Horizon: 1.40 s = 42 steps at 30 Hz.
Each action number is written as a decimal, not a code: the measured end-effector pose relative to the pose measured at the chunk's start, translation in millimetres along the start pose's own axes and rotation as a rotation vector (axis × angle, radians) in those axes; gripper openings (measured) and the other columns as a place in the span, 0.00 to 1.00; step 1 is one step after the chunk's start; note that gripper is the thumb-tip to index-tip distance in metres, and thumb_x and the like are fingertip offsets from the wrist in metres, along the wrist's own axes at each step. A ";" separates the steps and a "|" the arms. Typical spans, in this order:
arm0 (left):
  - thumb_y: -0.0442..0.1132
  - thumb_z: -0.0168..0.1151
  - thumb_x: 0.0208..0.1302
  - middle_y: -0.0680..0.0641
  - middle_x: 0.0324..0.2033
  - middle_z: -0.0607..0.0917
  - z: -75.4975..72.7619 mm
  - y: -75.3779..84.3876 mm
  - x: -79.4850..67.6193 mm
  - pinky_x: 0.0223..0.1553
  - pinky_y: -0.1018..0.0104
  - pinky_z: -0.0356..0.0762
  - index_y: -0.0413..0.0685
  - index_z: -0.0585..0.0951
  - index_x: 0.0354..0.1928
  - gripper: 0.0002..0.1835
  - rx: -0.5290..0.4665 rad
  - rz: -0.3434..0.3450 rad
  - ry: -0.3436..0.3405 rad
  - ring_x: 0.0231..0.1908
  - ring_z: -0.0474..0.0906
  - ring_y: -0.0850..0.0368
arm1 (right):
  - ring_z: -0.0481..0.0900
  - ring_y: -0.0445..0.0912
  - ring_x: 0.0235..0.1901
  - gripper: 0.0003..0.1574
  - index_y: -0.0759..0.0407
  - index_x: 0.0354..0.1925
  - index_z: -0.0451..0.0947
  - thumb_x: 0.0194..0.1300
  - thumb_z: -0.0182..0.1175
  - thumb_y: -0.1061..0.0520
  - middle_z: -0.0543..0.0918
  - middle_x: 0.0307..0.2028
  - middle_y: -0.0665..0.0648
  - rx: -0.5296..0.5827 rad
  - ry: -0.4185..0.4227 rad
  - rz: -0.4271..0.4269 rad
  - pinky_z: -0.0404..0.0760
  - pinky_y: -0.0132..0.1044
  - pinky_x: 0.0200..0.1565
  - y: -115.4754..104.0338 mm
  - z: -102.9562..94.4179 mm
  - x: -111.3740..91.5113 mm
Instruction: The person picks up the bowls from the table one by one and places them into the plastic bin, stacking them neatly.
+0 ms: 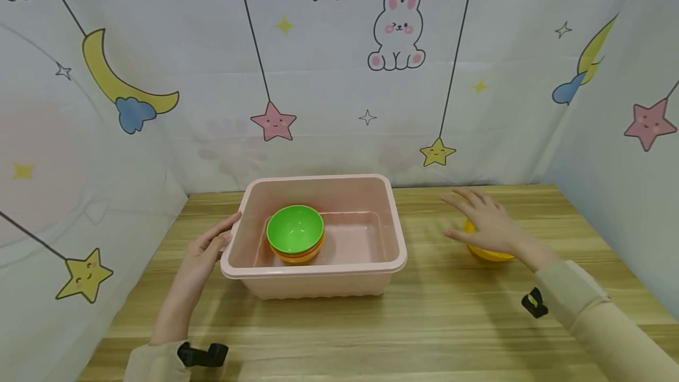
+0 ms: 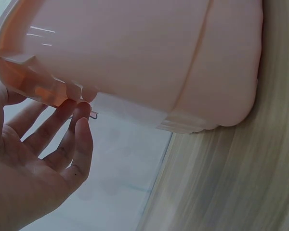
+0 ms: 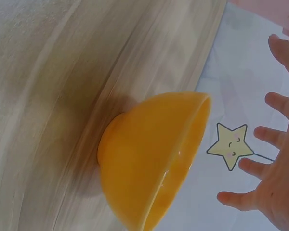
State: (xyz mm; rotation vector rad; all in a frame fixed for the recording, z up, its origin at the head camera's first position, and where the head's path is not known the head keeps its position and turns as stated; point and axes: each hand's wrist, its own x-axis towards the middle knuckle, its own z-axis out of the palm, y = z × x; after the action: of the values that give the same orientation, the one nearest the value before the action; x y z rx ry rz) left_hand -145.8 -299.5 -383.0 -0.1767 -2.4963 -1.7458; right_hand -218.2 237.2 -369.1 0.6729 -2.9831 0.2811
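A pink plastic bin (image 1: 313,270) stands on the table, and my left hand (image 1: 208,252) grips its left rim. In the left wrist view, that hand's fingers (image 2: 82,139) curl up under the rim's edge. Inside the bin, on its left side, sits a stack of bowls with a green bowl (image 1: 294,229) on top and an orange bowl (image 1: 305,257) beneath. My right hand (image 1: 490,223) hovers over a yellow bowl (image 1: 490,255), fingers spread and holding nothing. The right wrist view shows the yellow bowl (image 3: 144,149) upright on its base, apart from the fingers.
The wooden table (image 1: 339,341) runs back to a white cloth (image 1: 329,75) printed with moons, stars and a rabbit. Cloth also rises along the left and right sides. Black wrist straps (image 1: 204,354) sit at both sleeves.
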 end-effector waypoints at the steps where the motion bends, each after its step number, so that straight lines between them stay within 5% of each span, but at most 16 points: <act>1: 0.50 0.45 0.75 0.64 0.67 0.68 0.0 0.1 -0.1 0.51 0.78 0.72 0.57 0.66 0.71 0.25 0.002 0.000 -0.001 0.59 0.65 0.81 | 0.51 0.70 0.69 0.46 0.43 0.73 0.55 0.63 0.57 0.32 0.53 0.73 0.63 -0.001 -0.003 0.005 0.56 0.77 0.56 1.2 0.2 -0.9; 12: 0.51 0.45 0.75 0.62 0.67 0.69 0.3 1.1 -0.2 0.49 0.80 0.73 0.57 0.66 0.70 0.25 0.015 -0.014 0.010 0.56 0.67 0.82 | 0.50 0.72 0.68 0.49 0.43 0.73 0.54 0.62 0.56 0.30 0.52 0.73 0.66 0.003 -0.069 0.071 0.53 0.79 0.55 13.4 -0.4 -8.3; 42: 0.51 0.45 0.75 0.60 0.68 0.69 0.1 0.7 -0.9 0.49 0.80 0.72 0.58 0.66 0.70 0.25 0.018 -0.017 0.012 0.56 0.67 0.82 | 0.60 0.79 0.59 0.50 0.49 0.71 0.57 0.58 0.62 0.32 0.59 0.67 0.72 0.035 -0.149 0.081 0.68 0.76 0.46 35.6 6.2 -21.3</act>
State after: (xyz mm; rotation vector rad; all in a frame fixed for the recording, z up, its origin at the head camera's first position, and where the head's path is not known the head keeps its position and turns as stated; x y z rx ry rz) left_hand -144.8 -299.2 -382.4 -0.1437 -2.5116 -1.7255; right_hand -214.6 276.5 -383.3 0.6018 -3.1598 0.3020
